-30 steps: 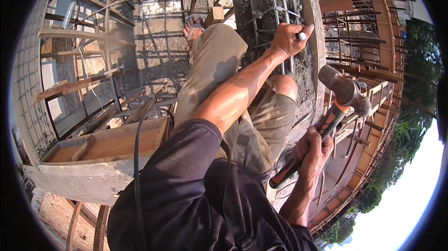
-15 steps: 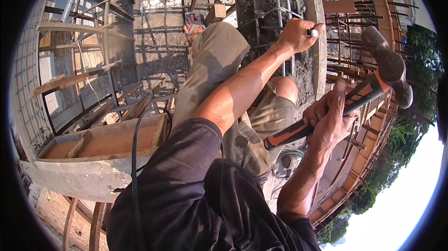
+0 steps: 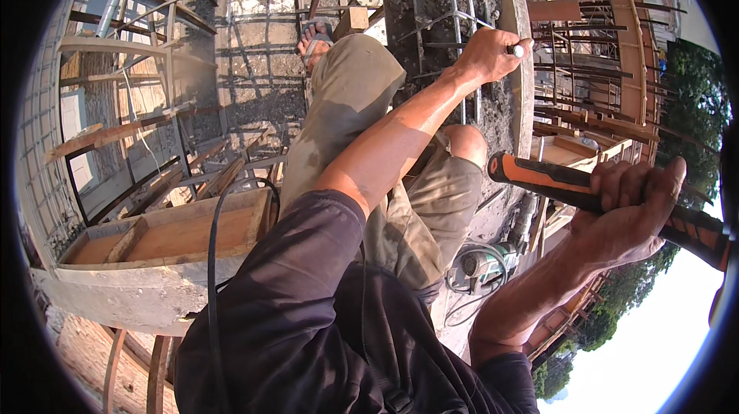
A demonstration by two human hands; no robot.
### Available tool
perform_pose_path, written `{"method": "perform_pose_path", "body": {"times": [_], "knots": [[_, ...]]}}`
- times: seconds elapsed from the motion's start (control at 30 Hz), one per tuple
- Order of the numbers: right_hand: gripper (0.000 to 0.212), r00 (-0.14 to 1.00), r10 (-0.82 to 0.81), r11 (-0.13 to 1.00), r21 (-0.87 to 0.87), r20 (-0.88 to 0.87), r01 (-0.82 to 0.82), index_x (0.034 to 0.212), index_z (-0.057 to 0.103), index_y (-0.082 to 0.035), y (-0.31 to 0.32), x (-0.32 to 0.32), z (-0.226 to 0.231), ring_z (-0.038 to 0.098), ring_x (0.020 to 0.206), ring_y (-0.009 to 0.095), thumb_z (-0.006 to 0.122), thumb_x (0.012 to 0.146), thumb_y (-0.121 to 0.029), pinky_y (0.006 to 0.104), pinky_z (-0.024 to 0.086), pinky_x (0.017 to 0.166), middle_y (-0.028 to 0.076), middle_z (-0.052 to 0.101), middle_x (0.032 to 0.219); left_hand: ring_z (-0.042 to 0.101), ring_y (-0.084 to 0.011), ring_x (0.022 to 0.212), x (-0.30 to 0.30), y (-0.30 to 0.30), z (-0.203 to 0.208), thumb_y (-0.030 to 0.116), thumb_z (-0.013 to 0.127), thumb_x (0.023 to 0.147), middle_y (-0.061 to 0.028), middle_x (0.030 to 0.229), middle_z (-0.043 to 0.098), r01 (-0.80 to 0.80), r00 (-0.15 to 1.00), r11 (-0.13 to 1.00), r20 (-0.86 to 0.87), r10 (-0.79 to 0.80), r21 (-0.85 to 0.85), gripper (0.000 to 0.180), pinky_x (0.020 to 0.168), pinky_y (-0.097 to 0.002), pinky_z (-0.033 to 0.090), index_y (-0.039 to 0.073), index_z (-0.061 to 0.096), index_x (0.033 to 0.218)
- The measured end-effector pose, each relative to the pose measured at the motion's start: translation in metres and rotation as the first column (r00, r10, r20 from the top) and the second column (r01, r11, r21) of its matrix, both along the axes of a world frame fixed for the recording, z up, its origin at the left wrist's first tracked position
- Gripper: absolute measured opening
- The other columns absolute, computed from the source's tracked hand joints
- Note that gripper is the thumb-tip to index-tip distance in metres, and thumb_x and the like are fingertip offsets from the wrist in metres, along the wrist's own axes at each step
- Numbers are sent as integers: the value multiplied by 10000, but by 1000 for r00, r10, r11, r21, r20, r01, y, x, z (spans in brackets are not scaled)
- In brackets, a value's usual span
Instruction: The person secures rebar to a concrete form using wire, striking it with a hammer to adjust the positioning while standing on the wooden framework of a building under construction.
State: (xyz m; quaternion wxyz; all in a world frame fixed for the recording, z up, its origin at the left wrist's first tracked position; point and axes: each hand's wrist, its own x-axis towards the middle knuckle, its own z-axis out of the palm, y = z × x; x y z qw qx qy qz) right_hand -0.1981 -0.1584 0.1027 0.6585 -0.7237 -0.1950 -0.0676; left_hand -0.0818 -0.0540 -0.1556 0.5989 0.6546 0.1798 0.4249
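Left hand [image 3: 490, 56] clasps metal rod [image 3: 518, 51], end protruding | right hand [image 3: 633, 202] clasps hammer handle [image 3: 548, 176], butt leftward

Hammer [image 3: 550, 177]: black-and-orange handle at 3 o'clock, gripped in the right hand [image 3: 633, 197], sloping down toward 4 o'clock; head obscured at the rim. Rod [image 3: 518, 51]: pale round end exposed near 2 o'clock, remainder concealed.

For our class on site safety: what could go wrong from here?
The right hand holds a black-and-orange hammer handle out to the side; a missed blow might strike the bare left hand, its fingers around a dark rod with a pale round end. The grey-sandalled, bare-toed foot could be hurt by anything dropped.
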Motion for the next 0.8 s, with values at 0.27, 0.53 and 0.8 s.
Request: {"method": "perform_pose_path", "body": {"times": [0.27, 0.53, 0.8], "knots": [[407, 791, 39, 876, -360, -611, -322, 732, 451, -142, -58, 16, -100, 331, 384, 66, 754, 937, -321, 267, 283, 361, -60, 364, 532, 419, -197, 504, -5, 3, -4, 260, 714, 913, -139, 549, 505, 79, 995, 995, -52, -83, -68, 355, 506, -405, 418, -4, 608, 702], [469, 966, 142, 980, 110, 217, -169, 610, 382, -156, -1, 6, 70, 334, 401, 61, 606, 1008, -263, 254, 327, 406, -22, 351, 506, 395, -170, 502, -5, 0, 5, 294, 694, 972, -132, 534, 490, 24, 1000, 1000, 4, -24, -14, 445, 490, -415, 383, -1, 582, 658], [369, 728, -77, 853, -423, -681, -305, 688, 428, -144, -63, 19, -115, 333, 388, 63, 677, 953, -209, 268, 281, 367, -60, 356, 513, 468, -125, 546, -16, 9, -7, 296, 685, 979, -111, 577, 566, -9, 998, 998, -65, 4, -68, 368, 506, -372, 413, -8, 693, 770]]}}
